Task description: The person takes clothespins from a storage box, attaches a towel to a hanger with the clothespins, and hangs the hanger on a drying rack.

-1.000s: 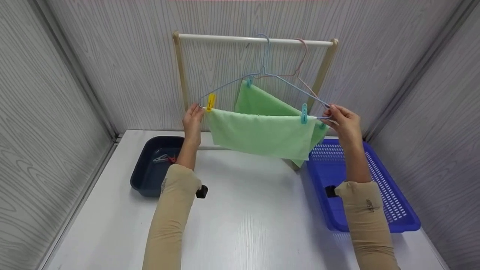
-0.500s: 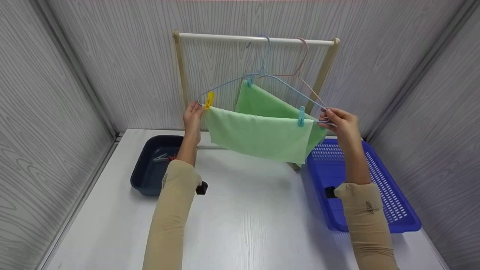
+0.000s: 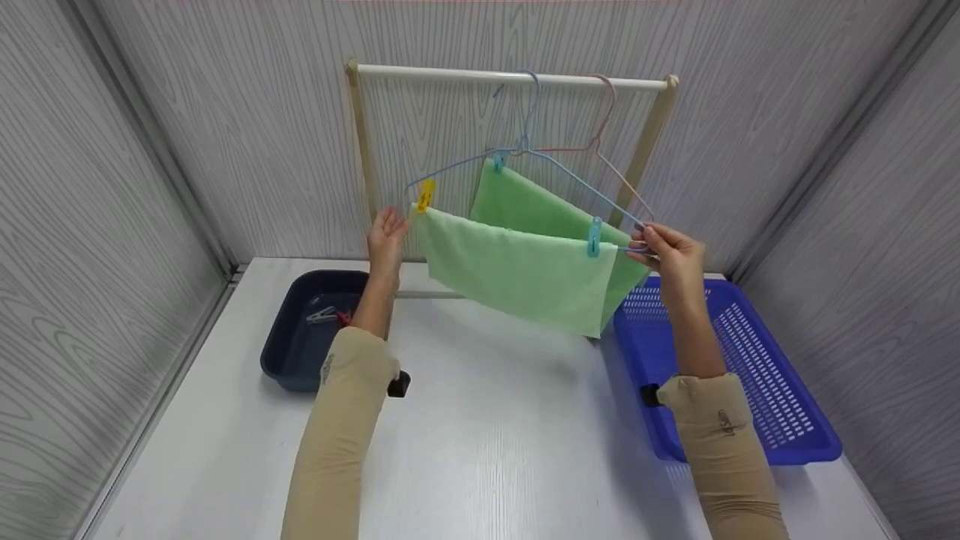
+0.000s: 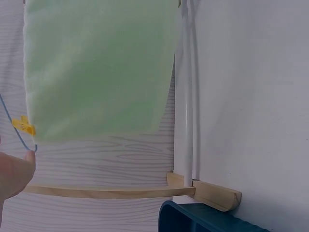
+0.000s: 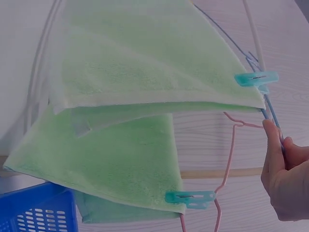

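Note:
A pale green towel (image 3: 517, 262) hangs folded over the lower bar of a blue hanger (image 3: 574, 176). A yellow clothespin (image 3: 426, 196) clips its left end and a teal clothespin (image 3: 595, 237) its right end. My right hand (image 3: 681, 262) pinches the hanger's right corner between thumb and fingers, also seen in the right wrist view. By the left corner, my left hand (image 3: 387, 244) has its fingers loosely extended; in the left wrist view the thumb tip is at the hanger's end. Behind hangs a second green towel (image 5: 116, 154) on a pink hanger (image 5: 231, 150).
Both hangers hook over the white rod (image 3: 450, 73) of a wooden-legged rack (image 3: 361, 142). On the table (image 3: 480, 420), a dark basin (image 3: 281, 352) with several clothespins (image 3: 321, 316) stands left, and a blue perforated basket (image 3: 814, 420) stands right. Walls close in behind and at both sides.
The hanger's right end has moved down and leftward with my right hand, tilting the towel. The left end has risen slightly and come away from my left hand's grip.

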{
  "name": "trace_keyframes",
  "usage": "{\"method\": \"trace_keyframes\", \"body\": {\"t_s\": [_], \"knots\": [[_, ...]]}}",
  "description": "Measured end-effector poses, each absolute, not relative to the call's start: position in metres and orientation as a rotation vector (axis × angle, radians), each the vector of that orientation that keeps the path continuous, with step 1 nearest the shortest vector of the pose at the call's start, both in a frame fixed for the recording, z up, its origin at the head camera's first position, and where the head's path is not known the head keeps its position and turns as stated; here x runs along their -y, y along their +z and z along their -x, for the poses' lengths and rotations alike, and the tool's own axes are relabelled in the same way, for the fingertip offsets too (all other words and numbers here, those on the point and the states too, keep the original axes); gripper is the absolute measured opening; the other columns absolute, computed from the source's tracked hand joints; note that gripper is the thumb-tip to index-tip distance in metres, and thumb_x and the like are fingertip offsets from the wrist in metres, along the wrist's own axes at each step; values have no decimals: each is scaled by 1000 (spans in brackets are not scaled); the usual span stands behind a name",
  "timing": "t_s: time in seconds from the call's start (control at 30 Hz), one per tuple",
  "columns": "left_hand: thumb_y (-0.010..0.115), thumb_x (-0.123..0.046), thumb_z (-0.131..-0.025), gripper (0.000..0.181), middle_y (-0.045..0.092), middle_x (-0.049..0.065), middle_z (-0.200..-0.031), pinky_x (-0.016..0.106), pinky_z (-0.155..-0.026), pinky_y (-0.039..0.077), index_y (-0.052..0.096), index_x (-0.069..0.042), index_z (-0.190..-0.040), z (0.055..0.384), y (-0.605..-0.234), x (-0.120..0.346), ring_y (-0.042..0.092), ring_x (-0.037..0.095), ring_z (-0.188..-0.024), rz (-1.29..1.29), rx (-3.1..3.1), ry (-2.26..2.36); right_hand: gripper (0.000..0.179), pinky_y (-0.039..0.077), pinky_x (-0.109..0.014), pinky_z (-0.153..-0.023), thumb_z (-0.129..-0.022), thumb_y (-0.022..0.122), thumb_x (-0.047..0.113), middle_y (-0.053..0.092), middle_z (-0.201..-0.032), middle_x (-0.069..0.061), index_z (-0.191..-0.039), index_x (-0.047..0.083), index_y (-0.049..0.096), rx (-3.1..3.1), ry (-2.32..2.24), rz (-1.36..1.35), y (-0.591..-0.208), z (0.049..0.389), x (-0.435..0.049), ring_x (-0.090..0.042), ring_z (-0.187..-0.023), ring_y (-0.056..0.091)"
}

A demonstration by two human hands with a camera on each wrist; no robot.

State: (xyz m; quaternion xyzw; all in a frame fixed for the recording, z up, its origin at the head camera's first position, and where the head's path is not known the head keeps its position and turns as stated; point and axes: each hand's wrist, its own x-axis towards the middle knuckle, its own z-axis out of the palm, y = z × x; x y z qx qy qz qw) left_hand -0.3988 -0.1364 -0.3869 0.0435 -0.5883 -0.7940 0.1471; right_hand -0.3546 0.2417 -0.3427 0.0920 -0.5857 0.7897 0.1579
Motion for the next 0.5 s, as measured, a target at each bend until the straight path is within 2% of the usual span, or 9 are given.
{"method": "trace_keyframes", "body": {"t_s": [0.13,0.3,0.5], "knots": [[45,-4,-96,50,29,19,-144,25,-102,28,25,6,-141,394,-393,134,30,26,-130,-118,1867,-2116,19,54,-30,-65,-88,56,-4,65,-77,-13,-101,-18,60,1602,2269,-215,-354,359,-233,-20,-69,64],[47,-11,-95,53,35,22,-139,35,-103,28,26,4,-141,383,-402,125,32,29,-128,-53,2314,-1638,20,53,-30,-66,-89,55,-5,66,-77,-13,-104,-18,59,1542,2253,-183,-368,362,-225,-20,-70,64],[47,-12,-95,54,30,19,-143,38,-104,24,25,4,-142,371,-411,117,26,28,-131,36,2464,-1430,27,53,-32,-71,-90,53,-4,66,-81,-12,-111,-21,53,1583,2192,-202,-382,364,-217,-20,-75,65]]}}
